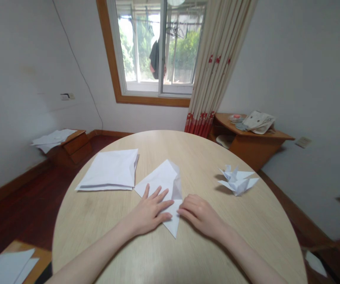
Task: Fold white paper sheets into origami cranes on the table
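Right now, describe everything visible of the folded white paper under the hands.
The folded paper is a thin white sheet creased into a flat, pointed shape, its narrow tip toward the person. A flap along its right side looks greyer. It lies flat near the middle of the pale wooden table. The left hand rests open on its lower half, fingers spread; the right hand, fingers bent, touches its right edge with the fingertips.
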Available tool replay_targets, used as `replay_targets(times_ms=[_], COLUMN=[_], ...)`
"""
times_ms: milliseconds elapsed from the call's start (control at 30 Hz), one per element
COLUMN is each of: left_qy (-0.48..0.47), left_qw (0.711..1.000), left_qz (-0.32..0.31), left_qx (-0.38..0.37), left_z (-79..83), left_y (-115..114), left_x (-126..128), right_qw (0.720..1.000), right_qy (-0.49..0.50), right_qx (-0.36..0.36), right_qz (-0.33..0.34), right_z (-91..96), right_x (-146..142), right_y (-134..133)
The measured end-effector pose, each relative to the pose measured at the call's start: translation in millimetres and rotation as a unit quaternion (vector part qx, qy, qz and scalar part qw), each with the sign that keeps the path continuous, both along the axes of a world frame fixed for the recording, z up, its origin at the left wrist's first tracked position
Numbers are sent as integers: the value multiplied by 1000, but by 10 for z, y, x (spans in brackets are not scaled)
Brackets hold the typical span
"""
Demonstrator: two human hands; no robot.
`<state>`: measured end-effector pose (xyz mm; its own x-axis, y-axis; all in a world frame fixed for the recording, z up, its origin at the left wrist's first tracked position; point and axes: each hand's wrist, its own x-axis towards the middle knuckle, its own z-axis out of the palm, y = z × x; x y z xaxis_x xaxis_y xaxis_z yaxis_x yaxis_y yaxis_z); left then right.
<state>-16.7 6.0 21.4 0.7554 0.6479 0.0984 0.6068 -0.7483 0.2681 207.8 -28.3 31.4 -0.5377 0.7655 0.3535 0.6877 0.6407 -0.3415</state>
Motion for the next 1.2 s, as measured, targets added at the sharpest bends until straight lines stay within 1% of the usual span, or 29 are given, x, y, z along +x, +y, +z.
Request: replay_targets(times_ms=[133, 300, 433, 567, 700, 867, 967, 1033, 1200], left_qy=[-16, -17, -15, -11, -21, -59, -83, -101, -125], left_qw=[999, 999, 999, 1000, 998, 992, 984, 979, 976], left_qz=[22, 24, 9, -15, -28, -31, -15, -5, -13], left_qx=[23, 40, 27, -13, -51, -102, -157, -178, -180], left_z=[21, -5, 0, 59, 124, 158, 151, 143, 147], left_y=[-86, -159, -165, -161, -162, -160, -165, -173, -186], left_x=[48, 94, 101, 102, 107, 110, 99, 86, 63], right_qw=[997, 991, 983, 969, 959, 949, 947, 949, 958], right_qy=[29, 20, -15, -82, -135, -151, -143, -128, -91], right_qx=[65, 135, 185, 232, 243, 252, 257, 256, 237], right_qz=[5, -9, -15, -32, -63, -112, -126, -131, -133], right_z=[23, 34, 30, 41, 31, -1, -6, 2, 57], right_x=[8, 20, 20, 14, 26, 79, 127, 161, 239], right_y=[7, 4, -6, -22, -11, 34, 57, 67, 79])
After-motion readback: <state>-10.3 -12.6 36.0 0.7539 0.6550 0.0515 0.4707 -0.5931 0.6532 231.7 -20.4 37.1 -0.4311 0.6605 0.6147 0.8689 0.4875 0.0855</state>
